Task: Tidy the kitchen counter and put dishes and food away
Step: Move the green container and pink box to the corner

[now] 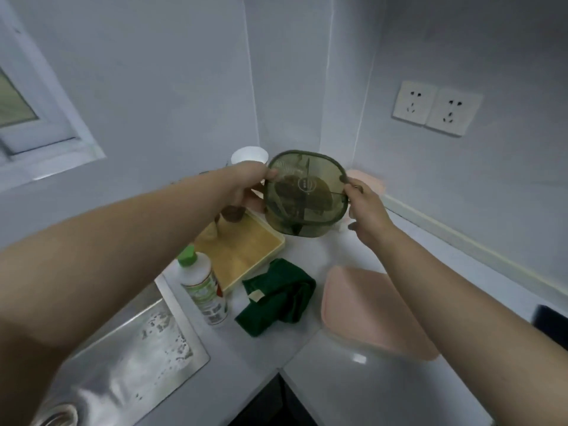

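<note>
A green lidded container (305, 195) is gripped above the surface (310, 342), left hand (250, 187) clamped at nine o'clock, right hand (364, 204) at three.

Green container (305, 196) between both hands (362, 199)

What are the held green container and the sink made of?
Green container: likely translucent plastic, smoky finish; contents show through. Sink: looks like brushed stainless steel; grey metallic sheen, water spots.
</note>
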`<state>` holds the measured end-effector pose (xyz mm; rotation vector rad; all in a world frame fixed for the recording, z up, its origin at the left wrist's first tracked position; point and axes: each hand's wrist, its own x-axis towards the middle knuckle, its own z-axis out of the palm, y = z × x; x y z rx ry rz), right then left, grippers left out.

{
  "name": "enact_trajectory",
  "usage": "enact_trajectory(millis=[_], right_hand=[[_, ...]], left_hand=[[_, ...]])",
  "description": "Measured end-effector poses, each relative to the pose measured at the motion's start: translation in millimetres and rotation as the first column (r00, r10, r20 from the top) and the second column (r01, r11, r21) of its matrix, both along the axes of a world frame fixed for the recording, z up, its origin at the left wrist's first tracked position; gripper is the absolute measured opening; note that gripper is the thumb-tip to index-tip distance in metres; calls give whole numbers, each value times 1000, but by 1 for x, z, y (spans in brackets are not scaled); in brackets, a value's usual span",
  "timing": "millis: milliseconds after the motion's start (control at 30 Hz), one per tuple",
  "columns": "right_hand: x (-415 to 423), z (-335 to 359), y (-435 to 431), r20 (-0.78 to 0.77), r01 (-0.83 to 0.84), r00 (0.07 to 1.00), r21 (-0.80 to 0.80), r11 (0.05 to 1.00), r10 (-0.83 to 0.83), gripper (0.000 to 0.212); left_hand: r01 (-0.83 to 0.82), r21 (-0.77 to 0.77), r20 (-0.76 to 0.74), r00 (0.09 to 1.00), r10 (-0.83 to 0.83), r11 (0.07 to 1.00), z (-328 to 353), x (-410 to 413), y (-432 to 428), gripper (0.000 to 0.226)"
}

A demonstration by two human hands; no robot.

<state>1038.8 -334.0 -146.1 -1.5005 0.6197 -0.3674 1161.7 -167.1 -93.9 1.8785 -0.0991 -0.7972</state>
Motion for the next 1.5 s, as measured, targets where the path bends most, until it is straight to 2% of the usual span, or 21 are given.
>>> enact_trajectory(millis=[167, 300, 467, 600, 800, 900, 1033, 1167, 1233, 1267, 1300, 1367, 1433, 1500], right_hand=[[55, -4, 37, 67, -101, 993, 89, 991, 96, 26], [94, -17, 48, 29, -188, 982, 71, 980, 186, 26], [138, -49, 55, -163, -275, 945, 68, 959, 283, 31], [164, -77, 70, -285, -348, 897, 18, 937, 338, 30], [185, -106, 99, -424, -526, 805, -185, 830, 415, 30], [188, -112, 106, -467, -539, 789, -216, 814, 399, 30], [188, -119, 118, -506, -546, 787, -301, 782, 354, 31], [184, -124, 130, -516, -487, 822, -419, 767, 240, 43], [180, -125, 131, -524, -438, 831, -405, 802, 189, 53], [178, -124, 130, -534, -430, 826, -390, 815, 180, 56], [175, -124, 129, -540, -432, 822, -387, 814, 180, 58], [169, -121, 125, -545, -437, 820, -404, 803, 172, 59], [164, -117, 121, -543, -435, 824, -421, 796, 163, 57], [157, -112, 116, -531, -431, 832, -435, 791, 161, 55]], left_hand=[[-6, 20, -89, 996, 8, 1000, -4, 47, 54, 36], [-2, -3, -125, 992, 1, 1000, -21, 65, 84, 33], [-117, 17, -285, 952, 117, 993, -78, 79, 109, 55], [-187, 21, -384, 905, 181, 982, -122, 82, 119, 56], [-235, 126, -414, 870, 267, 964, -150, 87, 134, 61], [-241, 144, -412, 867, 280, 960, -159, 88, 139, 60], [-199, 216, -314, 913, 260, 956, -161, 85, 140, 50], [-160, 313, -220, 946, 236, 936, -158, 84, 144, 41], [-93, 395, -97, 985, 142, 914, -155, 85, 146, 32], [-51, 467, 21, 999, 47, 883, -153, 86, 147, 28], [-32, 547, 162, 984, -69, 837, -151, 87, 147, 25], [-66, 629, 395, 885, -246, 775, -143, 86, 145, 20], [-91, 609, 500, 815, -292, 788, -133, 84, 139, 21], [-34, 552, 526, 789, -317, 833, -120, 83, 129, 24]])
